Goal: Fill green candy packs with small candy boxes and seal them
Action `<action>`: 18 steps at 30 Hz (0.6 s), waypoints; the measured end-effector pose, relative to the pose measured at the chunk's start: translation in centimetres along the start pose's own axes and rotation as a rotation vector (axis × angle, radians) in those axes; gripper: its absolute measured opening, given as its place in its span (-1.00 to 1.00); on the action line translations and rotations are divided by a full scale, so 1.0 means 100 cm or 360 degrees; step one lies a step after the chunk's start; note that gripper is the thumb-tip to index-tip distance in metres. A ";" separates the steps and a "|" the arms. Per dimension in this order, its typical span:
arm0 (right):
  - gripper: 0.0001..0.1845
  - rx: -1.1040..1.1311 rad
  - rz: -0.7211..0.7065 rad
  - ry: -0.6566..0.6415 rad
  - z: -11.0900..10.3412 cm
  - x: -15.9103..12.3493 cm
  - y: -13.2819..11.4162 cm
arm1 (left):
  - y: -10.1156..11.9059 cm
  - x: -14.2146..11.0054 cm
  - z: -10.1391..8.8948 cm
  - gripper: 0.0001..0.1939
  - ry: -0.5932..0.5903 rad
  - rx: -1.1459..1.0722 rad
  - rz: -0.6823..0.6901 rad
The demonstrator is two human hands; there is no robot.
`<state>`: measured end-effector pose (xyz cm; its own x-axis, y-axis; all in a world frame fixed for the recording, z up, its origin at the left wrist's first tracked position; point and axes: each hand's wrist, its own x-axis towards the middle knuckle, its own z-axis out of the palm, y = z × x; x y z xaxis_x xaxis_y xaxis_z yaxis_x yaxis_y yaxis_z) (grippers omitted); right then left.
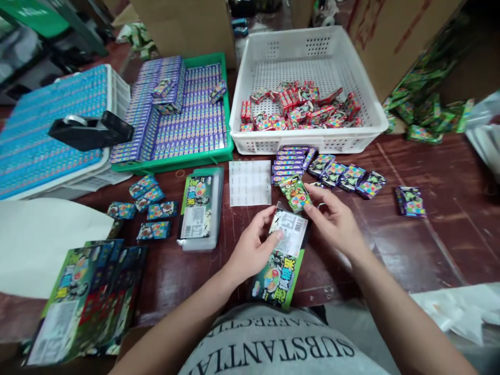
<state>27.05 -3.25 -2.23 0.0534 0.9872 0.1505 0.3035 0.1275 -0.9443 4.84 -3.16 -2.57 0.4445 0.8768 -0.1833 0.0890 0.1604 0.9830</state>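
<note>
My left hand (255,245) is closed around the upper end of a printed candy pouch (287,260), which lies tilted near my body with its label side up. In my right hand (336,219) a small green candy box (296,194) is pinched between thumb and fingers, just above the pouch's top end. Beyond it lie a row of purple candy boxes (289,164) and several more boxes (332,173) in a line to the right. A white sheet of stickers (250,182) lies left of the green box.
A white crate (308,136) with red boxes stands at the back, beside a green tray (175,164) of purple boxes. A black tape dispenser (91,130) sits at the left. Stacked pouches (199,208), blue boxes (150,198) and more pouches (82,291) lie left.
</note>
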 end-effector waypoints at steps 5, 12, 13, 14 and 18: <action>-0.62 -0.0304 -0.0109 -0.0500 -0.032 0.008 -0.011 | -0.003 -0.019 -0.013 -0.37 -0.0034 -0.0083 -0.0029; -0.64 -0.0402 -0.0201 -0.0842 -0.029 0.021 -0.026 | -0.008 -0.037 -0.023 -0.24 -0.0027 -0.0017 -0.0035; -0.65 -0.0394 -0.0207 -0.0844 -0.023 0.021 -0.026 | -0.008 -0.038 -0.025 -0.23 -0.0015 -0.0006 -0.0040; -0.66 -0.0348 -0.0184 -0.0806 -0.017 0.020 -0.027 | -0.009 -0.039 -0.028 -0.23 -0.0003 0.0000 -0.0047; -0.67 0.0151 0.0127 -0.0391 0.014 0.014 -0.030 | -0.011 -0.042 -0.038 -0.23 0.0073 -0.0026 -0.0023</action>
<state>24.85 -2.13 0.41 -0.1622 0.9867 0.0097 0.2164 0.0451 -0.9753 -0.50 -5.28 -2.85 0.4018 0.8942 -0.1973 0.0801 0.1803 0.9803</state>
